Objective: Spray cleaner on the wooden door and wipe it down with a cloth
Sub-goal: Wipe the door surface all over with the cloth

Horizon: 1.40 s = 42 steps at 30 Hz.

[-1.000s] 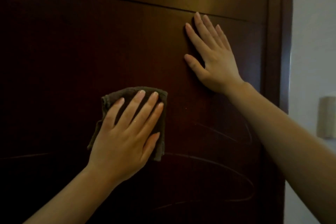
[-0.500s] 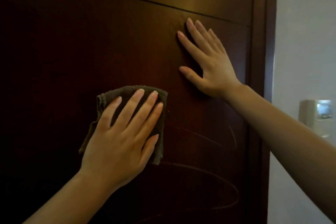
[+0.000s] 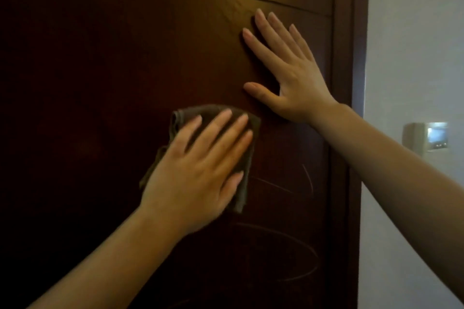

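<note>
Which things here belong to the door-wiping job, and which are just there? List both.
Part of the job:
- wooden door
- cloth, pressed flat to the door
- left hand, on the cloth
- right hand, flat on the door
- curved streaks on the door

Just there:
- wall panel
- white wall
- door frame

Indoors, likely a home: hallway or entry. Dark varnished wooden door (image 3: 113,63) with a grooved panel line, set in a matching door frame (image 3: 350,63). Plain white painted wall (image 3: 414,32) to the right. On it is a small beige wall panel (image 3: 426,139) with a little screen; intercom or thermostat, cannot tell which. Dim, warm light.
</note>
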{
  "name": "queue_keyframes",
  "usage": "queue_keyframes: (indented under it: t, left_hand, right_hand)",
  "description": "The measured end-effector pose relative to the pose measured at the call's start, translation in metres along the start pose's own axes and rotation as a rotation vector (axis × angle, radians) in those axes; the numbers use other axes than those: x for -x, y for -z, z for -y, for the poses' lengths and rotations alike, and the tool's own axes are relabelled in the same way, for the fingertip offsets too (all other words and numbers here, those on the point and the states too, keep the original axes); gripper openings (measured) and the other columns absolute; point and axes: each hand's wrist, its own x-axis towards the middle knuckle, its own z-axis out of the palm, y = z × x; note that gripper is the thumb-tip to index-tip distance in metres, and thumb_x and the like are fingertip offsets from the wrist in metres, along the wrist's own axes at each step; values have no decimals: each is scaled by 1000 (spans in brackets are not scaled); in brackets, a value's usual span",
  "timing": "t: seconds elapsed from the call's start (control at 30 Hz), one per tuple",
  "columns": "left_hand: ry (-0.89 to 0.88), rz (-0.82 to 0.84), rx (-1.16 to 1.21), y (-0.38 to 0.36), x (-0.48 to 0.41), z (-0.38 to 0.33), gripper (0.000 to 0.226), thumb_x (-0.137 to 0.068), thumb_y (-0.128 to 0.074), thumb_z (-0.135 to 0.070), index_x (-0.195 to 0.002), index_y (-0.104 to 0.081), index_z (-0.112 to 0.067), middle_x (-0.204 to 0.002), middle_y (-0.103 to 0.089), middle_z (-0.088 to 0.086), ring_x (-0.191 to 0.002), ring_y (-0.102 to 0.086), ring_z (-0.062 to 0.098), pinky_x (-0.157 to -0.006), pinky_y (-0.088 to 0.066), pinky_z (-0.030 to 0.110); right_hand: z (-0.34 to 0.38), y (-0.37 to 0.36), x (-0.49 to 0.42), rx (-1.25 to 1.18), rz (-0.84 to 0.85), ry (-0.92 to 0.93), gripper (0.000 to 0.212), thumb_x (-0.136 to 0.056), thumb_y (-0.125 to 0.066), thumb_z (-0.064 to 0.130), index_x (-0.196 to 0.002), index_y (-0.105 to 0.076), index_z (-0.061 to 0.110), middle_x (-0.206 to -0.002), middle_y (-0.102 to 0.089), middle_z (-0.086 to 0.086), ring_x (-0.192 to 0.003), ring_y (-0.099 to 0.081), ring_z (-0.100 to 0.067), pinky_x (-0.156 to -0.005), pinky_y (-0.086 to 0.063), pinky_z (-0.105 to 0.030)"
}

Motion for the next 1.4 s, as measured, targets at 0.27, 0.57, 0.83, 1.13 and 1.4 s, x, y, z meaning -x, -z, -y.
queue_keyframes:
  t: [0.27, 0.57, 0.83, 1.13, 1.4]
  left_hand:
    - [-104, 20, 79, -12, -9, -38, 58, -88, -34, -37, -139, -41, -11, -148, -36, 9, -137, -26, 25, -110, -13, 44]
    - [-241, 54, 106, -24, -30, -73, 57, -90, -33, -38, -139, -41, -11, -149, -33, 8, -138, -25, 24, -112, -12, 41]
    - [-333, 119, 112, -31, -12, -97, 59, -89, -27, -38, -139, -42, -10, -149, -34, 9, -138, -22, 25, -112, -6, 42]
    - [-290, 119, 25, -33, -2, -107, 58, -94, -19, -38, -145, -27, -11, -154, -21, 9, -141, -15, 25, -113, -7, 44]
    - [-362, 135, -27, -37, 7, -120, 60, -93, -16, -40, -146, -20, -11, -155, -17, 7, -142, -15, 24, -113, -4, 43]
  right_hand:
    - [-30, -5, 39, -12, -50, -146, 64, -95, -32, 50, -147, -24, 14, -155, -17, -14, -144, -10, -28, -117, -6, -40]
    - [-30, -4, 40, 33, -64, -124, 64, -96, -30, 50, -147, -26, 11, -154, -20, -17, -143, -12, -30, -116, -5, -38]
    - [-27, -7, 37, 44, -83, -128, 64, -96, -31, 50, -146, -29, 10, -153, -22, -18, -143, -15, -32, -116, -6, -40]
    - [-24, -7, 39, 99, -93, -154, 66, -96, -24, 52, -143, -34, 8, -149, -31, -19, -140, -25, -35, -114, -8, -36]
    - [-10, -11, 53, 36, -123, -207, 58, -98, -32, 43, -142, -35, 5, -149, -31, -22, -139, -24, -37, -114, -7, -37]
